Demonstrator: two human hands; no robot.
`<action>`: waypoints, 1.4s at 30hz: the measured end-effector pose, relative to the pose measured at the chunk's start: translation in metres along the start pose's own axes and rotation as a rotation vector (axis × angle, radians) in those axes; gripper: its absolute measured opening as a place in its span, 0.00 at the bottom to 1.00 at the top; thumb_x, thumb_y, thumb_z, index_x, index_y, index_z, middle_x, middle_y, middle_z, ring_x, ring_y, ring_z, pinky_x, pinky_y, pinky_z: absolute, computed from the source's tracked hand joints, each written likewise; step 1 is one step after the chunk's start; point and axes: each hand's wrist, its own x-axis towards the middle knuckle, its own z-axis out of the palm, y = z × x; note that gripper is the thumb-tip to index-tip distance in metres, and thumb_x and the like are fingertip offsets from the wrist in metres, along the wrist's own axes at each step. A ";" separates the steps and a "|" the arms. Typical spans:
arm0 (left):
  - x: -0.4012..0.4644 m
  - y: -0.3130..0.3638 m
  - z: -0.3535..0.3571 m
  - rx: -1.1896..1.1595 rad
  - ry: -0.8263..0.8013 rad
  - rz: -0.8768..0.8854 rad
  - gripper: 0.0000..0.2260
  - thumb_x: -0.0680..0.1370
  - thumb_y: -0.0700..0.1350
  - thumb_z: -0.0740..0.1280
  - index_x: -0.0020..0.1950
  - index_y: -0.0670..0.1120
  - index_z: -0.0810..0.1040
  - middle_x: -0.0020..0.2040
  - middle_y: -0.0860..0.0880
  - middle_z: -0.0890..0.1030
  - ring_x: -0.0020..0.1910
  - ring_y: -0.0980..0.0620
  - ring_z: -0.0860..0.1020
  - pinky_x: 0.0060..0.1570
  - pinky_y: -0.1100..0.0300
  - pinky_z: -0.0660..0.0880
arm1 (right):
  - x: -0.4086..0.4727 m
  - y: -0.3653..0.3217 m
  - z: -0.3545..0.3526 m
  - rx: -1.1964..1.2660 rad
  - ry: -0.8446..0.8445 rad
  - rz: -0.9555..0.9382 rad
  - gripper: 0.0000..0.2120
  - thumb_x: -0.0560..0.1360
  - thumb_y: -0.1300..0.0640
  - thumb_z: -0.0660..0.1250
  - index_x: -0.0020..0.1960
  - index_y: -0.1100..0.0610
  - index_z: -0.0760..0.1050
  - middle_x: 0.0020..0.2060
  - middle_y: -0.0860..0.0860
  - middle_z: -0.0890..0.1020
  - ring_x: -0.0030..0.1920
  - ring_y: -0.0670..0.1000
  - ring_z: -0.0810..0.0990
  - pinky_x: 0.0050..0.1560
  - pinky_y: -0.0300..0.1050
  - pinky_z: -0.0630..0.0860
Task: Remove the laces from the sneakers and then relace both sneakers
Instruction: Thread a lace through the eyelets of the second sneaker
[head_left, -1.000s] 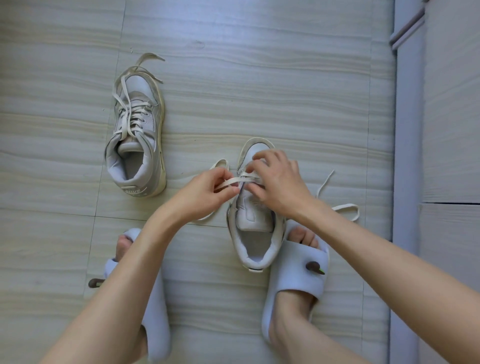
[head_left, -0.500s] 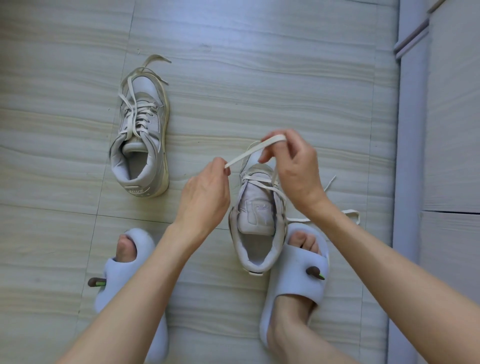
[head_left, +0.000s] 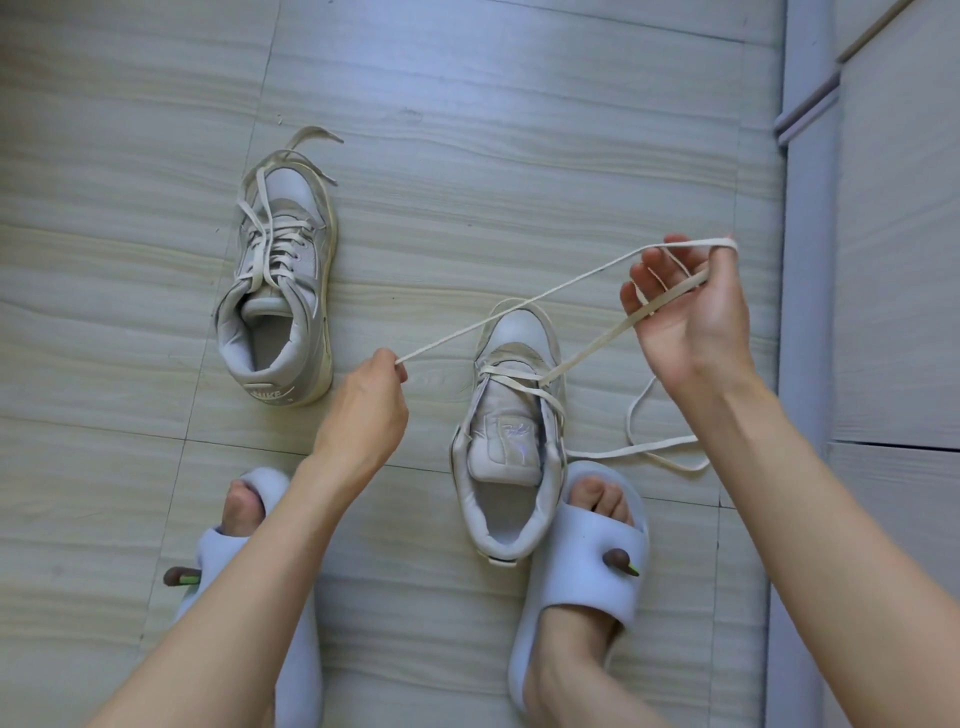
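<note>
Looks like someone's home — pale wood-look floor tiles (head_left: 493, 156), foam house slippers (head_left: 587, 566) on bare feet, sneakers (head_left: 283, 291) on the floor.

Pale wood-grain floor (head_left: 519, 130). On it, two light blue slippers: right slipper (head_left: 587, 566), left slipper (head_left: 306, 670). Pale cabinet (head_left: 898, 260) borders the floor's right edge.
</note>
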 end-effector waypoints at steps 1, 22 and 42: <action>0.000 -0.004 0.001 0.017 -0.010 -0.017 0.11 0.79 0.34 0.53 0.55 0.39 0.72 0.51 0.40 0.78 0.51 0.38 0.75 0.47 0.50 0.70 | 0.003 0.000 -0.003 0.023 0.029 0.004 0.18 0.81 0.48 0.53 0.42 0.57 0.73 0.30 0.50 0.80 0.31 0.48 0.79 0.38 0.40 0.74; 0.012 0.040 0.025 -1.043 -0.188 -0.469 0.08 0.79 0.36 0.61 0.53 0.39 0.78 0.34 0.50 0.72 0.33 0.56 0.70 0.32 0.68 0.68 | -0.008 0.057 -0.036 -1.354 -0.042 -0.277 0.11 0.74 0.60 0.67 0.56 0.59 0.78 0.51 0.55 0.77 0.55 0.56 0.75 0.61 0.50 0.69; 0.002 0.045 0.040 -0.950 0.047 -0.484 0.09 0.71 0.39 0.73 0.36 0.45 0.74 0.37 0.46 0.79 0.34 0.51 0.77 0.38 0.58 0.75 | -0.027 0.105 -0.011 -1.555 -0.432 -0.260 0.06 0.73 0.59 0.67 0.48 0.53 0.81 0.42 0.48 0.71 0.51 0.51 0.74 0.60 0.53 0.68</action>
